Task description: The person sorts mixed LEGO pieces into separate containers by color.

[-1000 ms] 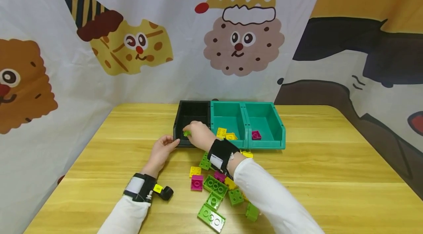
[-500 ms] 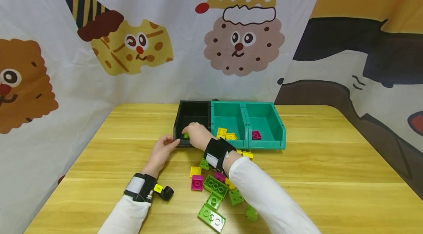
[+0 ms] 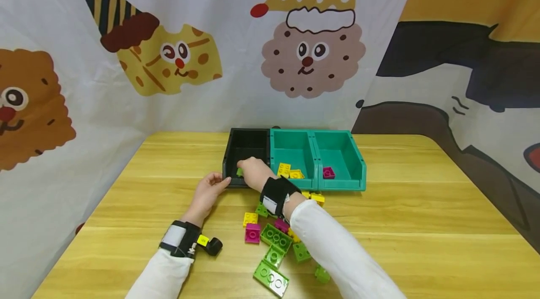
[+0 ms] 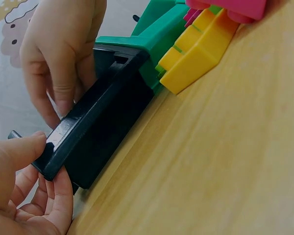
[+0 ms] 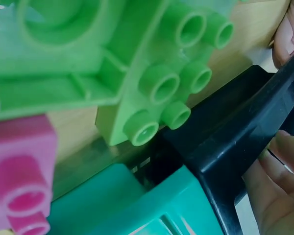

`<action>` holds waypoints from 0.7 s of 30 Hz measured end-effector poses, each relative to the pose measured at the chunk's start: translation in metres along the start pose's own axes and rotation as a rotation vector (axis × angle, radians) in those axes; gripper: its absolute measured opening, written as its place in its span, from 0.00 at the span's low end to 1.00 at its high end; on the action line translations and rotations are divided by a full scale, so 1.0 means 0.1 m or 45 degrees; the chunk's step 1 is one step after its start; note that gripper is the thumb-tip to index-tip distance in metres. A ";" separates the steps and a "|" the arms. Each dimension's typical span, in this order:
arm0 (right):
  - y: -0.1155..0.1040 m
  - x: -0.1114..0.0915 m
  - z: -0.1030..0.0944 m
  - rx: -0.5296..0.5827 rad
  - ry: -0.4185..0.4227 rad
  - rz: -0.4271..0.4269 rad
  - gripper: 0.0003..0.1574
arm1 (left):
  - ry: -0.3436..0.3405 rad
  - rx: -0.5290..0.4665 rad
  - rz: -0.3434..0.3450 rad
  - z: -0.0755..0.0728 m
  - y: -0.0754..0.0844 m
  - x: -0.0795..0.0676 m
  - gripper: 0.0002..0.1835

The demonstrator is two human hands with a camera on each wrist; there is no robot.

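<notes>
At the front left corner of the black bin (image 3: 249,142), my left hand (image 3: 207,195) pinches the rim, thumb on top and fingers beneath, as the left wrist view shows. My right hand (image 3: 255,173) reaches over the front wall into the same bin, fingers pointing down. A green toy brick (image 3: 239,172) shows at its fingertips, partly covered by the hand. In the left wrist view the right hand (image 4: 63,54) dips behind the black rim (image 4: 95,100), which hides its fingertips and the brick.
Two joined teal bins stand right of the black one, with yellow bricks (image 3: 284,169) in the middle bin and a magenta brick (image 3: 328,173) in the right. Before them lies a pile of green (image 3: 276,237), yellow (image 3: 251,219) and magenta bricks (image 3: 252,233), partly under my right forearm.
My right hand has lowered the green brick into the black bin, then shifted slightly right with the brick still at its fingertips. My left hand has stayed on the bin's corner.
</notes>
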State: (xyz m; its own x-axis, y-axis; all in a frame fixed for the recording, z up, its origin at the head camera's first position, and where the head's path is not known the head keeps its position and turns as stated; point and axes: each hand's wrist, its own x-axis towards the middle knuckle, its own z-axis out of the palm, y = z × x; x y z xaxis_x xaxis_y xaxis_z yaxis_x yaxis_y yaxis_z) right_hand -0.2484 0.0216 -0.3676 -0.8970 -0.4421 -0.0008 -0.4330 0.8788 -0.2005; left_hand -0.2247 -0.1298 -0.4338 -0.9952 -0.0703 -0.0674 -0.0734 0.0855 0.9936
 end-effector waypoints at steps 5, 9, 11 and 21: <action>0.01 -0.03 -0.02 -0.023 -0.128 -0.084 0.16 | -0.003 0.000 0.029 0.01 0.01 -0.01 0.11; -0.05 -0.09 -0.10 -0.051 -0.251 -0.112 0.22 | 0.000 -0.017 0.051 0.01 0.00 -0.01 0.10; -0.07 -0.13 -0.13 -0.045 -0.289 -0.110 0.25 | -0.003 -0.024 0.056 0.00 -0.01 -0.01 0.10; -0.11 -0.42 -0.35 0.082 -0.161 -0.220 0.21 | -0.025 -0.022 0.062 -0.03 -0.02 -0.03 0.09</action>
State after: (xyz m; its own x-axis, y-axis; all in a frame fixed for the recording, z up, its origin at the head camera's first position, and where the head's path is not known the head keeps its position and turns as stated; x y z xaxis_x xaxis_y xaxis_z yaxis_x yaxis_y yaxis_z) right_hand -0.2093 0.0366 -0.3307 -0.7897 -0.6079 -0.0829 -0.5692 0.7764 -0.2708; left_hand -0.2214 -0.1330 -0.4351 -0.9987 -0.0466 -0.0204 -0.0237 0.0708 0.9972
